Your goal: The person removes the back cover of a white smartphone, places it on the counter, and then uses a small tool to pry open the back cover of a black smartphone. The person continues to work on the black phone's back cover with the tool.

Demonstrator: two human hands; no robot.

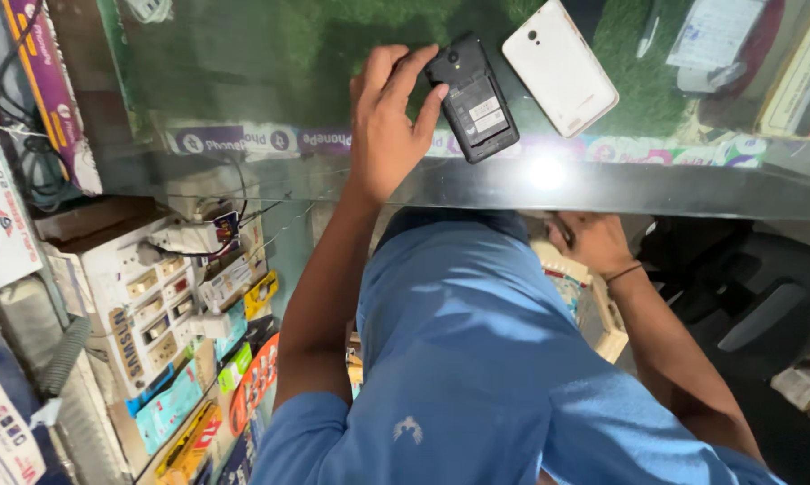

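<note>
Down at the left, cream cardboard boxes point(144, 310) stand stacked on shelves, with flat teal, yellow and orange packets point(209, 395) racked below them. A long purple sticker strip point(259, 140) runs along the edge of the glass counter point(243, 63). The left hand point(389, 121) lies on the glass, arm stretched forward, fingers point(403, 72) curled loosely around the near end of a small black phone with its back cover off point(473, 97). Just beside it lies a white smartphone, back up point(559, 66). The right hand point(592, 241) reaches below the counter toward pale boxes point(593, 314); I cannot tell how its fingers sit.
</note>
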